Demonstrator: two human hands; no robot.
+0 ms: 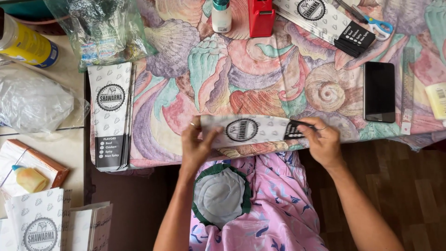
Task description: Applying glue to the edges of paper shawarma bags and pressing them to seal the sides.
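Left hand (197, 144) pinches the white end of a paper sleeve (248, 130), right hand (323, 139) pinches its black end (phone (379, 91) at 1 o'clock).

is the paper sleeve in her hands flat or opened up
Flat: the paper sleeve lies pressed on the table edge, left hand and right hand pinching its ends.

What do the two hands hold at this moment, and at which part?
Both hold one long printed paper sleeve: left hand at its white end, right hand at its black end.
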